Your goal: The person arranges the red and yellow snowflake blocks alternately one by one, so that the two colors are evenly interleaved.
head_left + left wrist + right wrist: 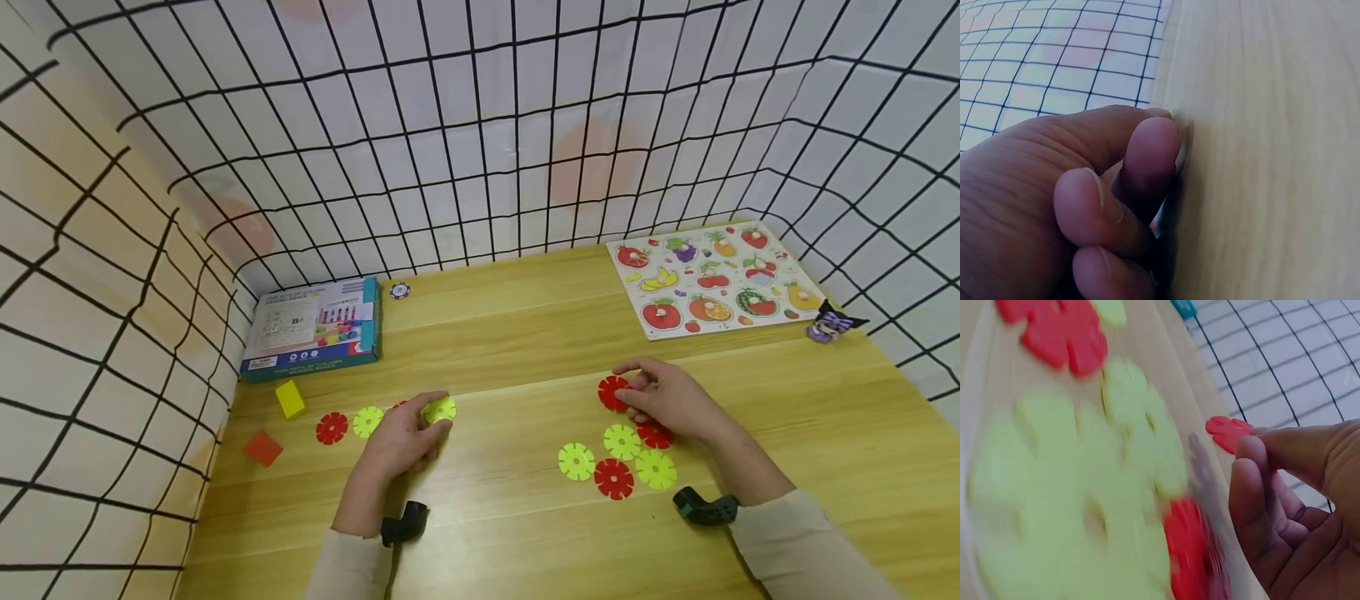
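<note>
My left hand (401,437) rests low on the table, thumb and index finger curled at opposite edges of a yellow-green notched disc (440,409). In the left wrist view the fingers (1150,156) hide nearly all of that disc. Left of it, a red disc (332,428), a yellow-green disc (367,422) and another red one, mostly covered by the hand, form a row. My right hand (667,400) pinches a red notched disc (1227,432) between thumb and fingertips, raised off the table. Below it lie yellow-green discs (576,461) and red discs (613,479).
A boxed game (311,329) stands at the back left, with a poker chip (400,290) beside it. Yellow (290,400) and orange (263,448) blocks lie at left. A fruit puzzle board (712,279) and a small figurine (832,322) are at right. Black wire mesh (480,133) surrounds the table.
</note>
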`<action>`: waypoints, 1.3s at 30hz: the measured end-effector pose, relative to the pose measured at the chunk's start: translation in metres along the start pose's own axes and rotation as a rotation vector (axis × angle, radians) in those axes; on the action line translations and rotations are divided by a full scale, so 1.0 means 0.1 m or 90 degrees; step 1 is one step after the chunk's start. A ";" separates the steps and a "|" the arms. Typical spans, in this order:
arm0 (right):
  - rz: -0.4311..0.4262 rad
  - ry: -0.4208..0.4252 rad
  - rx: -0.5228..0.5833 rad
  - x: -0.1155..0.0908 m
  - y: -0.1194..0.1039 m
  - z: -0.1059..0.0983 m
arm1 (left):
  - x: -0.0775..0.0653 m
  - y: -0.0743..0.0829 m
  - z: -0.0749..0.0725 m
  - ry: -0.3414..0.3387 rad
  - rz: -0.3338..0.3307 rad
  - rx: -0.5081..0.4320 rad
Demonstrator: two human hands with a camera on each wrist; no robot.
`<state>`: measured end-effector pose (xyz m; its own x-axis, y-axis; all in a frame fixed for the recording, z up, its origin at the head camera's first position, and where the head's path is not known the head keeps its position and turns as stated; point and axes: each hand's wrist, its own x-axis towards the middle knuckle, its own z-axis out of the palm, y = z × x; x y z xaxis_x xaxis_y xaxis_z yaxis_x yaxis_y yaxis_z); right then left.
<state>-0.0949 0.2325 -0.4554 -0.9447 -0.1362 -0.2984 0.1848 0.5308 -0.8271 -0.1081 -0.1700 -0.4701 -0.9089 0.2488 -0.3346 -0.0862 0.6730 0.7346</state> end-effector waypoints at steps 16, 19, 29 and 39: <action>-0.058 -0.083 0.064 0.27 -0.66 0.87 | 0.01 0.00 0.02 0.006 0.005 0.008; -0.087 -0.107 0.038 0.33 -0.74 1.03 | 0.01 0.01 0.02 0.007 0.002 0.010; -0.226 -0.008 -0.308 0.55 -0.93 1.38 | 0.01 0.01 0.01 0.009 0.009 0.016; -0.213 0.006 -0.373 0.59 -0.96 1.47 | 0.01 -0.01 0.01 0.007 0.015 0.012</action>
<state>-0.1286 0.0507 -0.4637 -0.9283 -0.3662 -0.0650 -0.2929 0.8275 -0.4791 -0.1087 -0.1697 -0.4716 -0.9149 0.2576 -0.3107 -0.0570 0.6795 0.7314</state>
